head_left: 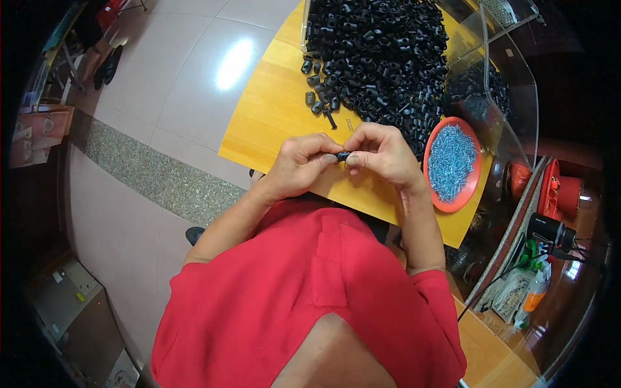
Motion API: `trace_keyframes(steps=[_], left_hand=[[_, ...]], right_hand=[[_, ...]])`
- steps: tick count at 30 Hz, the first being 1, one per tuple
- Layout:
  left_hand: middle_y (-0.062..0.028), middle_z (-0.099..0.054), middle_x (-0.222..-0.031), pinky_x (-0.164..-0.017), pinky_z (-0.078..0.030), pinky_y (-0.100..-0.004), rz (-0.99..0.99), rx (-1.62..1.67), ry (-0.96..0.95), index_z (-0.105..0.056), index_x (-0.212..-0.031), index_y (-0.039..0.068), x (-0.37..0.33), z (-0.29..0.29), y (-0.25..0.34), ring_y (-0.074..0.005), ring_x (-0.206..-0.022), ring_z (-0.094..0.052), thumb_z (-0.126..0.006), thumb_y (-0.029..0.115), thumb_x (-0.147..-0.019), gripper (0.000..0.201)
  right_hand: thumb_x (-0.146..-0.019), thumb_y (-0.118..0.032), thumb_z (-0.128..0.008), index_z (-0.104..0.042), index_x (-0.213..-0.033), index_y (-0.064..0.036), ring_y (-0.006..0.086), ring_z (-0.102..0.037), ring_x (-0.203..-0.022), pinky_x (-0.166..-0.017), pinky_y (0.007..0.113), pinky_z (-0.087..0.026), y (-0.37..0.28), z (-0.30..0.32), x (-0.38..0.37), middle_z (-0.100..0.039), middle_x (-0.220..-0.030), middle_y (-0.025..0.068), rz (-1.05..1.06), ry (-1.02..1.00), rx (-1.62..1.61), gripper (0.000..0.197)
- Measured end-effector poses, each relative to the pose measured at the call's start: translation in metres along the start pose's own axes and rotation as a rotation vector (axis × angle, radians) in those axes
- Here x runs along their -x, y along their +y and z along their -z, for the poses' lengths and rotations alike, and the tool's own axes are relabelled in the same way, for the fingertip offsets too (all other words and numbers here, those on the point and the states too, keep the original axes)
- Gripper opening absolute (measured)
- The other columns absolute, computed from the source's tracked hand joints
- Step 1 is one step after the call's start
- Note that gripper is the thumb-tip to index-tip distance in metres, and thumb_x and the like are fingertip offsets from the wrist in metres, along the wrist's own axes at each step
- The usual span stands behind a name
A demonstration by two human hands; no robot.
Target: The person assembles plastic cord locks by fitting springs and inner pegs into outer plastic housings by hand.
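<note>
Between the fingertips of both hands is a small black plastic part (343,156), mostly covered by the fingers. My left hand (298,165) pinches its left end, and my right hand (383,155) pinches the right end. Both are held above the near edge of a yellow table (262,123). Just beyond the fingers lie a thin black pin-like piece (330,119) and a small metal spring (349,124). A big heap of black plastic parts (381,52) spreads over the far side. Right of my right hand, a red plate (477,169) holds many small silvery-blue pieces (451,165).
Clear plastic panels (511,90) stand at the right of the heap. Lower right, a shelf carries a black cylindrical device (546,231) with a cable and plastic bags (527,291). A person's foot in a dark shoe (108,68) is on the tiled floor at upper left.
</note>
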State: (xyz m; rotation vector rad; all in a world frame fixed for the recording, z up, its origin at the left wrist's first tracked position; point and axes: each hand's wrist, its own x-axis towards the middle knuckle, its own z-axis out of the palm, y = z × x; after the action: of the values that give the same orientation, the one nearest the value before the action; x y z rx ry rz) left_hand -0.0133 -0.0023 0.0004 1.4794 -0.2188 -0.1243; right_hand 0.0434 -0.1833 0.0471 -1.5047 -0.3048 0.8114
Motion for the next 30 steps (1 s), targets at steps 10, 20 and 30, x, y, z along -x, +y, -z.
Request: trace_keyframes(steps=[10,20,30], left_hand=[[-0.0091,-0.06,-0.08,-0.067,-0.045,-0.024,-0.071,-0.052,-0.002,-0.059,-0.087,-0.004,-0.003,-0.002,-0.002,-0.0136,-0.075,-0.057,-0.055,-0.007,-0.075,0.014],[-0.0042,-0.054,-0.084,-0.062,-0.043,-0.0205,0.061,0.301,0.021,-0.048,-0.113,-0.004,0.004,-0.008,-0.006,-0.0084,-0.071,-0.051,-0.057,0.003,-0.083,0.032],[-0.0046,-0.059,-0.082,-0.058,-0.045,-0.0198,0.043,0.211,0.116,-0.054,-0.105,-0.005,0.001,-0.012,-0.006,-0.008,-0.068,-0.054,-0.058,0.004,-0.082,0.024]], right_hand=[[-0.074,-0.007,-0.068,-0.053,-0.076,-0.0002,0.0093,-0.057,-0.06,-0.056,0.021,-0.047,0.0,-0.006,-0.005,-0.057,-0.069,0.0037,-0.051,0.023,0.031,0.017],[-0.077,-0.003,-0.061,-0.056,-0.083,0.0007,0.0101,-0.057,-0.06,-0.054,0.021,-0.047,-0.053,0.041,0.045,-0.058,-0.071,0.0052,0.279,0.562,0.151,0.008],[-0.075,-0.008,-0.064,-0.062,-0.089,0.0011,0.0153,-0.059,-0.072,-0.065,0.027,-0.047,-0.049,0.058,0.064,-0.063,-0.078,0.0092,0.412,1.047,0.889,0.016]])
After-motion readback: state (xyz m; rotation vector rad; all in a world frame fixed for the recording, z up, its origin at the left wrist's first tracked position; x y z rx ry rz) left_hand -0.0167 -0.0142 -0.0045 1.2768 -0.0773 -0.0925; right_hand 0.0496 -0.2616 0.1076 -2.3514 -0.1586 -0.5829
